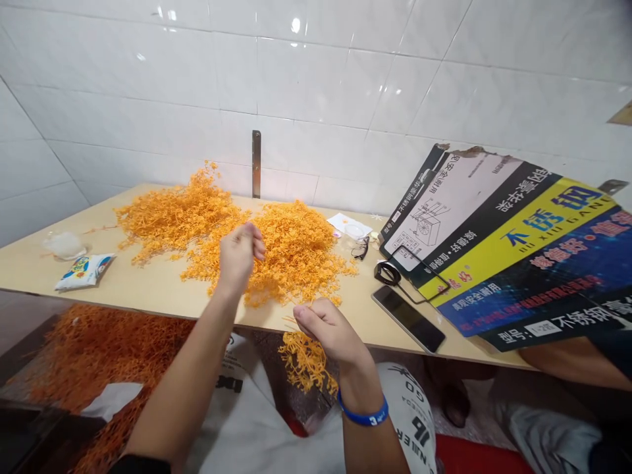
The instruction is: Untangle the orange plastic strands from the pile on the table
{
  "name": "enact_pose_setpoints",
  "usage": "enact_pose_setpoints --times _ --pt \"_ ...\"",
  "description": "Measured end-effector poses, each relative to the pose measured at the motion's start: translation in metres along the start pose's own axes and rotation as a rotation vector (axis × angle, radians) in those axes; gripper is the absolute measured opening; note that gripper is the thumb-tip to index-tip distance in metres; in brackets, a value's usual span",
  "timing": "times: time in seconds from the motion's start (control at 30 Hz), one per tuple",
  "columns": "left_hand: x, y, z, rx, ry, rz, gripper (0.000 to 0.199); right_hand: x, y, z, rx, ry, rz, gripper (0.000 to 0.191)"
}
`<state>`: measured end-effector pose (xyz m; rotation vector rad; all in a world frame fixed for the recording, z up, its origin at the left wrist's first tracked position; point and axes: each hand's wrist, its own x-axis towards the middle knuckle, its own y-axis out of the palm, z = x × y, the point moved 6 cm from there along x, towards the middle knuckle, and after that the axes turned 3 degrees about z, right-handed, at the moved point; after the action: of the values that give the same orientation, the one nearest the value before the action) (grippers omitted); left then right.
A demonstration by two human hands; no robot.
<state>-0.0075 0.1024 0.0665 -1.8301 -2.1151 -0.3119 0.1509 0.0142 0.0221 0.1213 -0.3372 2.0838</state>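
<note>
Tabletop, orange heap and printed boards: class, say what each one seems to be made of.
The tabletop looks like pale wood-faced board, smooth and low-sheen. The orange heap looks like dried plant strands, thin, crinkled and dull. The printed boards seem glossy coated card or plastic; the torn top edges hint at card.

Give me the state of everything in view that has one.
left hand: raised over the orange heap, fingers bunched
right hand: curled, fingertips at loose strands, grip unclear
orange strands: loose, in two main heaps
phone: lying flat, screen dark
eyeglasses: lying unworn
printed boards: fanned out, overlapping
printed packet: lying flat
</note>
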Motion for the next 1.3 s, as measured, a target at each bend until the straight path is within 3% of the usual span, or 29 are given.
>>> enact_pose_setpoints --times 0.07,0.13,0.23,0.33,0.43,0.5,0.63,0.7,0.87,1.03,1.2,1.3 --pt "0.03 -0.022 0.007 0.242 0.022 -0.168 0.041 -0.001 -0.004 0.002 0.171 -0.038 -0.051 0.055" --pt "0.056 -0.03 0.012 0.55 0.014 -0.136 0.042 -0.001 -0.014 0.0 0.365 -0.049 -0.172 0.051" --pt "0.065 -0.029 0.013 0.786 -0.003 -0.031 0.07 0.001 -0.025 -0.003 0.585 -0.045 -0.288 0.045" --pt "0.033 -0.012 -0.003 0.643 0.104 0.065 0.061 0.003 -0.032 -0.001 0.635 -0.1 -0.365 0.04" --pt "-0.026 0.021 -0.013 0.317 0.121 0.283 0.045 0.003 -0.034 0.0 0.616 -0.138 -0.427 0.034" --pt "-0.066 0.042 -0.014 0.228 0.128 0.367 0.038 0.002 -0.034 0.0 0.601 -0.155 -0.463 0.037" --pt "-0.11 0.067 -0.001 0.117 0.122 0.396 0.069 -0.001 -0.032 0.001 0.476 -0.179 -0.523 0.042" --pt "-0.118 0.072 0.003 0.095 0.135 0.404 0.069 -0.002 -0.031 0.001 0.382 -0.16 -0.556 0.045" --pt "-0.127 0.075 -0.009 0.011 0.031 0.439 0.04 -0.007 -0.021 0.01 0.122 -0.185 -0.542 0.052" --pt "-0.13 0.071 -0.026 -0.015 0.009 0.402 0.039 -0.014 -0.016 0.021 -0.091 -0.219 -0.541 0.065" --pt "-0.115 0.057 -0.019 0.033 -0.029 0.257 0.038 -0.007 -0.028 0.017 0.05 -0.148 -0.408 0.078" --pt "-0.107 0.055 -0.024 0.12 0.106 0.213 0.037 -0.005 -0.036 0.008 0.16 -0.001 -0.361 0.062"
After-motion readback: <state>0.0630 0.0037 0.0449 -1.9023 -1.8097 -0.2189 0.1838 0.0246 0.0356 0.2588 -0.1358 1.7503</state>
